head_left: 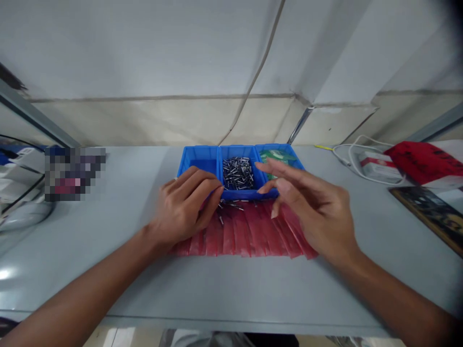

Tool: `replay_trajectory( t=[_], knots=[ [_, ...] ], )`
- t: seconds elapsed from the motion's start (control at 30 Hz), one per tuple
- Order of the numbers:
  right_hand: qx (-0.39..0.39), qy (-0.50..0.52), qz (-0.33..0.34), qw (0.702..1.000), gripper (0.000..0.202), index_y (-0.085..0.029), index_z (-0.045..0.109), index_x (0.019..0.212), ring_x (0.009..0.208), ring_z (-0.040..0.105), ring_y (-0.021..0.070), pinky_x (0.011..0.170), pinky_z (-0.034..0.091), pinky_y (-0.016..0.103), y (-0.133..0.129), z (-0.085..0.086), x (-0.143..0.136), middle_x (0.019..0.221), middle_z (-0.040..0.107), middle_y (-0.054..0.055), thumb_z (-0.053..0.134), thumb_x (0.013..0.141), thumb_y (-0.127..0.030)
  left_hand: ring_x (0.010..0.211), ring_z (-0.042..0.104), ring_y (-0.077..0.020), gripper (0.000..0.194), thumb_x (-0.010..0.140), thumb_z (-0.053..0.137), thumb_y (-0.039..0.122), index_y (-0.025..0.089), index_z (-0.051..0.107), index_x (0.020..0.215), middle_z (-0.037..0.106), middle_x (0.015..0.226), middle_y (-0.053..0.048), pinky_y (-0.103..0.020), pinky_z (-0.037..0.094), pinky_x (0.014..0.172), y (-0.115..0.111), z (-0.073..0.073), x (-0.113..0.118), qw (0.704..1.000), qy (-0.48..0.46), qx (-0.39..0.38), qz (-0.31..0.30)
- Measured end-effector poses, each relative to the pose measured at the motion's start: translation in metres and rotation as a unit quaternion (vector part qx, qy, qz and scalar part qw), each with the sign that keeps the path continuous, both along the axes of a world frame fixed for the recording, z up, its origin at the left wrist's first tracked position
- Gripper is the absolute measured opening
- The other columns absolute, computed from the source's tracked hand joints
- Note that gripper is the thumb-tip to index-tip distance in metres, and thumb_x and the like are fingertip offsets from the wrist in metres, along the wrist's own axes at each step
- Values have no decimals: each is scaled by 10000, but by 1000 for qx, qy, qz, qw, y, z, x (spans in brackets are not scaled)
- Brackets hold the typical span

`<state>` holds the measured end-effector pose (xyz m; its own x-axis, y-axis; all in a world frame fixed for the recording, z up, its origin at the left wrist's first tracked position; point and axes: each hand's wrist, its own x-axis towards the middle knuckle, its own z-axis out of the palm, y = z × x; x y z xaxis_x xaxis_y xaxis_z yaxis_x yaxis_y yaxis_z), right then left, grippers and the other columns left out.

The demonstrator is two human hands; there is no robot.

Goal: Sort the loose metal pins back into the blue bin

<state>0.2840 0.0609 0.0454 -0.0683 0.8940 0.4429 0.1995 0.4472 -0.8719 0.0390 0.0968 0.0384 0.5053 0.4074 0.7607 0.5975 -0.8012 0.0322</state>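
My left hand [188, 205] has its fingers curled and pressed together over the left end of a row of red plastic bags [249, 236]. What it holds, if anything, is hidden. My right hand [318, 212] hovers above the right end of that row, fingers apart and nothing visible between them. Several small pin-like metal pieces [231, 206] lie on the bags' upper edges, near my left fingertips. Behind the bags, a blue bin [237, 194] holds a heap of similar metal pieces [238, 172]. Green plastic packets [277, 155] lie in the right blue bin [296, 159], partly behind my right hand.
The left blue bin [198, 153] is partly covered by my left hand. On the right are a white cable [352, 166], a small box [379, 166], a red cloth-like item [427, 159] and a dark phone-like slab [430, 212]. A computer mouse [27, 215] sits far left.
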Motion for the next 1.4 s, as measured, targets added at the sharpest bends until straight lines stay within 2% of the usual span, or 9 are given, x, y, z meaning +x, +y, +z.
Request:
replay_trajectory(
  t=[0.07, 0.17, 0.27, 0.33, 0.63, 0.77, 0.93, 1.1, 1.4],
  knots=[
    [101, -130, 29, 986, 302, -286, 742, 1242, 918, 745, 187, 744, 655, 353, -1, -3, -2, 1135, 790, 30, 633, 983, -176, 954, 689, -199, 124, 944, 623, 142, 154, 670, 1057, 744, 1050, -81, -328, 589, 812, 3, -4, 0, 999, 18, -22, 15],
    [237, -342, 89, 905, 311, -174, 729, 1245, 1030, 733, 236, 926, 637, 438, -4, -12, -9, 1153, 787, 82, 617, 964, -101, 1119, 693, -235, 224, 977, 584, 165, 169, 672, 1183, 708, 1286, -105, -369, 605, 913, 6, -12, 0, 997, 46, -56, 36],
    [257, -487, 103, 828, 335, -162, 713, 1262, 1110, 712, 281, 960, 626, 489, -4, -21, -13, 1251, 752, 110, 600, 959, -76, 1146, 708, -221, 268, 999, 545, 160, 181, 664, 1238, 686, 1361, -96, -355, 609, 952, 7, -17, -1, 994, 53, -84, 33],
    [250, -505, 106, 819, 326, -180, 721, 1237, 1104, 702, 269, 959, 626, 471, -3, -26, -14, 1222, 753, 100, 607, 952, -70, 1116, 723, -214, 264, 1000, 544, 153, 174, 670, 1231, 715, 1314, -88, -353, 612, 959, 7, -18, -1, 995, 50, -88, 23],
    [192, -448, 98, 868, 345, -181, 688, 1242, 992, 699, 222, 911, 643, 415, -3, -31, -19, 1081, 725, 87, 550, 959, -41, 1042, 754, -229, 229, 1003, 577, 198, 159, 681, 1203, 742, 1265, -72, -366, 647, 838, 4, -15, 0, 995, 72, -69, 26],
    [189, -341, 60, 919, 372, -190, 702, 1238, 1006, 708, 199, 909, 632, 361, -3, -19, -18, 1130, 720, 93, 557, 936, -30, 1050, 721, -248, 232, 955, 639, 172, 154, 693, 1181, 770, 1145, -60, -382, 634, 850, 3, -10, 0, 997, 61, -40, 29],
    [94, -177, 53, 978, 306, -247, 718, 1112, 871, 691, 147, 809, 594, 310, -1, -1, -12, 1011, 729, 12, 662, 880, -56, 1042, 685, -246, 369, 850, 732, 73, 104, 665, 1211, 763, 1095, -83, -356, 609, 847, -3, -3, -1, 996, 59, 34, -64],
    [-21, -75, 106, 991, 234, -263, 679, 1056, 898, 692, 152, 785, 576, 292, -5, 0, -9, 990, 721, -7, 699, 885, -105, 999, 692, -224, 272, 874, 723, 76, 108, 653, 1134, 748, 1059, -86, -327, 599, 808, -8, -3, -1, 990, 80, 34, -110],
    [-61, -33, 128, 989, 271, -259, 667, 1089, 915, 688, 155, 791, 574, 298, -5, -2, -9, 1022, 706, 1, 721, 872, -105, 929, 703, -197, 302, 867, 719, 46, 87, 635, 1154, 740, 1017, -92, -298, 596, 773, -8, -1, 1, 988, 69, 40, -135]
  ],
)
